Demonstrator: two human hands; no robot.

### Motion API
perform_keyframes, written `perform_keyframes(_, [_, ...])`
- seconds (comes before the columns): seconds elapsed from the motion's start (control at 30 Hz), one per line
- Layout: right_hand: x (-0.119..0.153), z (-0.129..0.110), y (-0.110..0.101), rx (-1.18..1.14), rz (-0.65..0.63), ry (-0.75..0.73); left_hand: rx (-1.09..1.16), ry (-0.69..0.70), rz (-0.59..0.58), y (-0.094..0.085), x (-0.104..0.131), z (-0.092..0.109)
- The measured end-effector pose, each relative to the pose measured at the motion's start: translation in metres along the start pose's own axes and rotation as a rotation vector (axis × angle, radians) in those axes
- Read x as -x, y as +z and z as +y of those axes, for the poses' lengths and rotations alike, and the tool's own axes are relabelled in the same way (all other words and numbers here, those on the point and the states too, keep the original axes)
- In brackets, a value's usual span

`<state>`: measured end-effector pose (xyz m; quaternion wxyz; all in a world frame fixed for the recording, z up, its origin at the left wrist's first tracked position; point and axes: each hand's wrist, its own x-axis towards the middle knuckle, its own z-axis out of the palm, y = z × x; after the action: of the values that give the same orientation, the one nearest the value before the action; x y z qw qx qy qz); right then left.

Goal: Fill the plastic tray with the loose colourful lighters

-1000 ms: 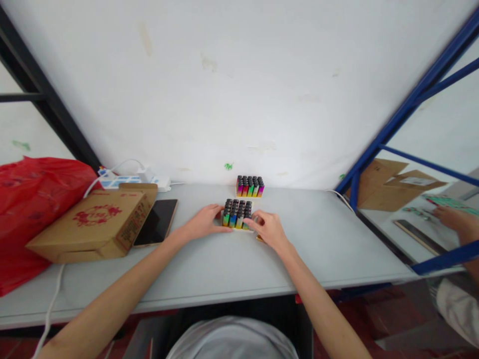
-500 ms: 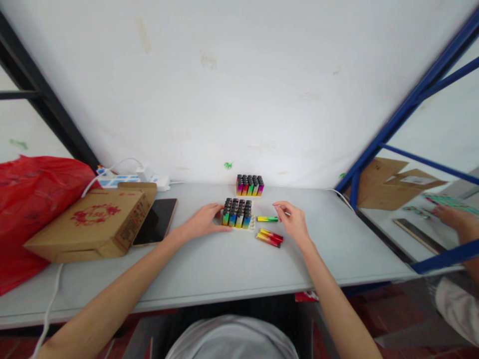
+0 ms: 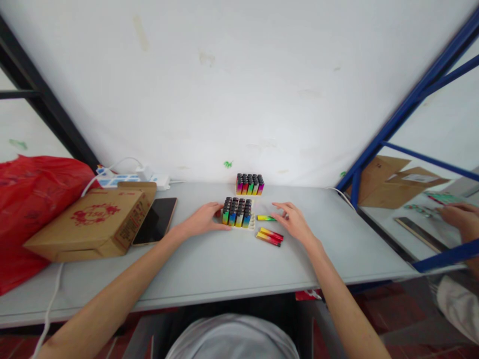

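A white tray (image 3: 253,222) holds several upright lighters (image 3: 236,213) with black tops and blue, green and yellow bodies; its right end has bare slots. My left hand (image 3: 204,218) curls round the tray's left end, thumb at the front corner and fingers behind. My right hand (image 3: 294,223) hovers just right of the tray, its fingers apart, the thumb and fingertips by the end of a green-yellow lighter (image 3: 265,218) lying flat. Two red-yellow lighters (image 3: 270,237) lie side by side below it.
Behind the tray, by the wall, stands a second block of lighters (image 3: 249,184). On the left are a phone (image 3: 156,222), a cardboard box (image 3: 93,222), a red bag (image 3: 45,204) and a power strip (image 3: 160,182). A co-worker's hand (image 3: 458,217) shows beyond the blue frame (image 3: 389,117).
My right hand's fingers have spread from a near pinch, and its thumb has come down toward the green-yellow lighter. My left hand stays at the tray.
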<state>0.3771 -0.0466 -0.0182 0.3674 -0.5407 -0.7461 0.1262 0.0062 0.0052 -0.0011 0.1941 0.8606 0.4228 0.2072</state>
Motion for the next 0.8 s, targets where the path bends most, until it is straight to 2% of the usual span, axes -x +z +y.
perform_keyframes(0.1, [0.001, 0.007, 0.002, 0.069, -0.093, -0.060, 0.013, 0.021, -0.026, -0.003, 0.000, -0.003])
perform_keyframes(0.23, [0.000, 0.007, 0.002, -0.016, -0.097, -0.034, 0.019, 0.004, -0.069, -0.010, 0.000, -0.006])
perform_keyframes(0.33, [-0.003, -0.002, 0.003, -0.251, -0.024, 0.081, 0.026, -0.017, -0.090, -0.014, 0.001, -0.006])
perform_keyframes(0.47, [-0.013, -0.027, 0.001, -0.677, 0.147, 0.252, 0.008, -0.029, -0.081, -0.013, 0.003, -0.003])
perform_keyframes(0.53, [-0.021, -0.044, 0.000, -0.857, 0.172, 0.301, -0.016, -0.032, -0.050, -0.011, 0.003, 0.001])
perform_keyframes(0.6, [-0.030, -0.060, -0.001, -0.963, 0.134, 0.311, -0.033, -0.035, -0.018, -0.009, 0.004, 0.003])
perform_keyframes(0.7, [-0.040, -0.075, 0.006, -0.991, 0.047, 0.296, -0.037, -0.032, -0.004, -0.006, 0.005, 0.004])
perform_keyframes(0.8, [-0.043, -0.076, 0.021, -0.871, 0.025, 0.297, -0.035, -0.027, -0.005, -0.005, 0.005, 0.003])
